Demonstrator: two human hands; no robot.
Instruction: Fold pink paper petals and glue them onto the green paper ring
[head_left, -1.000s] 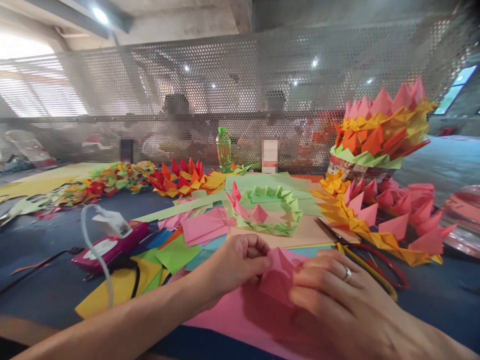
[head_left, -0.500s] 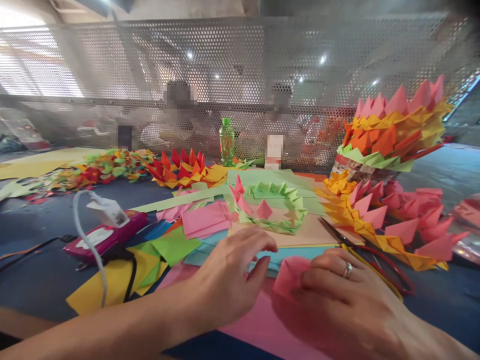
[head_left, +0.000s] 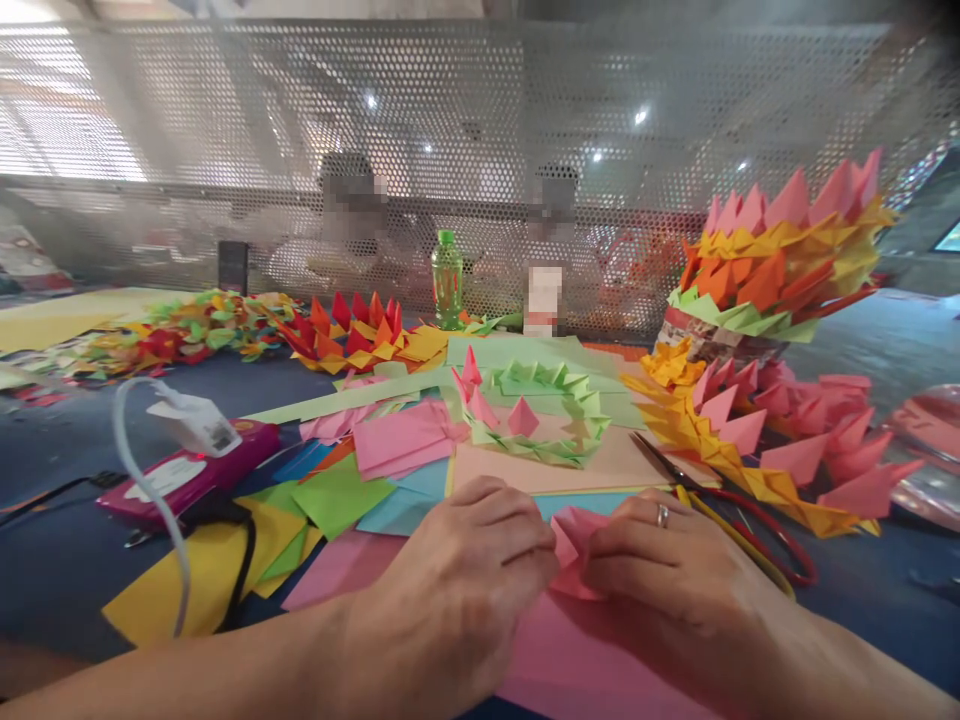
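Note:
Both my hands meet low in the middle over a pink paper sheet (head_left: pixel 570 665). My left hand (head_left: pixel 469 575) has its fingers curled and pinches the left edge of a small folded pink paper piece (head_left: pixel 574 540). My right hand (head_left: pixel 667 580), with a ring on one finger, grips the same piece from the right. Most of the piece is hidden between the fingers. Just beyond my hands lies a green folded paper ring (head_left: pixel 547 415) with a few pink points set in it.
Scissors (head_left: pixel 720 505) with red and yellow handles lie right of my hands. Loose coloured sheets (head_left: pixel 330 495) and a pink device with a white plug and cable (head_left: pixel 180 455) lie left. A tall paper lotus (head_left: pixel 776 260) stands right. A green bottle (head_left: pixel 448 280) and seated people are behind the mesh.
My left hand, which had lifted off with fingers spread half a second ago, has come back and closed on the pink piece. The view has dipped slightly.

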